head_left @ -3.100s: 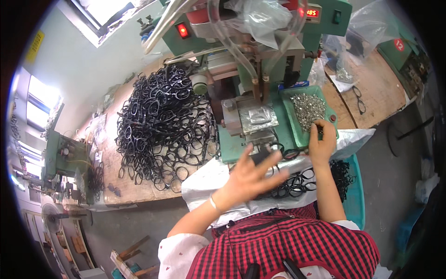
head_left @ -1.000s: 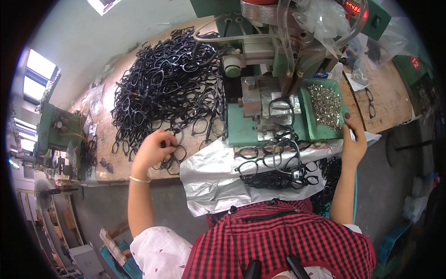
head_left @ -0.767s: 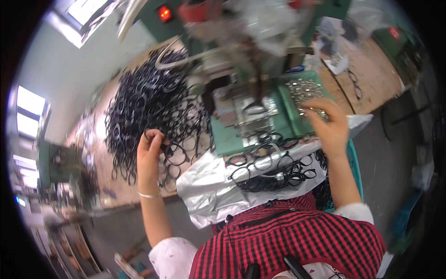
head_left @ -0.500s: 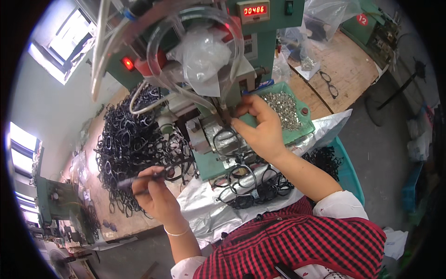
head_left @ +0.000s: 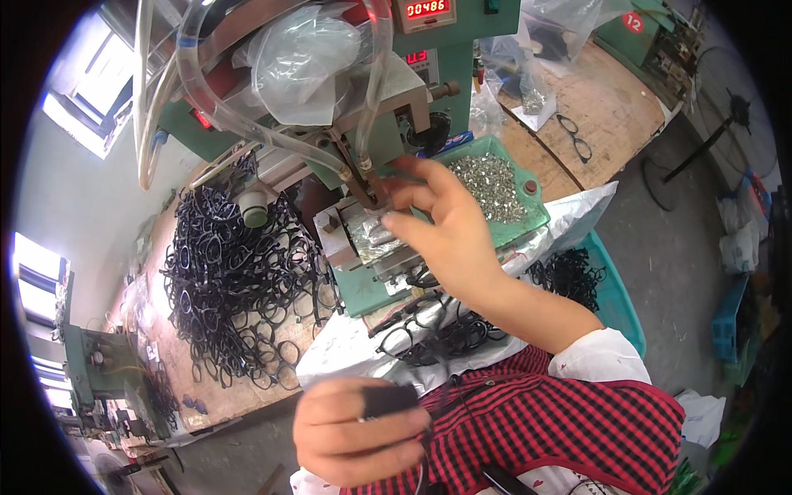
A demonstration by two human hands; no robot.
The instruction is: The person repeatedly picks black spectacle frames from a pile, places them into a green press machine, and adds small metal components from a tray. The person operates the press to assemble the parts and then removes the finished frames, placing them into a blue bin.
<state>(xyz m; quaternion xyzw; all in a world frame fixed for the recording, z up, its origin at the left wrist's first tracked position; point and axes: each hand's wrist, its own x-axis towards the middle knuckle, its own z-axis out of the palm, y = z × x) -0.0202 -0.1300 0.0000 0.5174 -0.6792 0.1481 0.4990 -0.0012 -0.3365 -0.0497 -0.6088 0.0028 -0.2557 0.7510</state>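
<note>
My left hand (head_left: 355,431) is in front of the apron, its fingers closed on a black eyeglass frame (head_left: 390,401) that is partly hidden and smeared by motion. My right hand (head_left: 441,223) reaches in at the green bench machine (head_left: 363,289), thumb and bent fingers drawn together beside the tool head (head_left: 363,188). What lies between those fingertips is too small to make out. Just below them is the metal fixture block (head_left: 375,235). Several black eyeglass frames (head_left: 454,334) lie on the silver sheet (head_left: 330,351) between the machine and my apron.
A large heap of black eyeglass frames (head_left: 223,272) covers the bench at the left. Right of the machine, a green tray (head_left: 536,216) holds small metal parts (head_left: 488,186). A turquoise bin (head_left: 615,305) with black pieces stands at the right. One frame (head_left: 575,139) lies on the far table.
My left hand has moved from beside the heap down and right to the apron. The eyeglass frame under my right hand has left the fixture. My right hand stays at the tool head.
</note>
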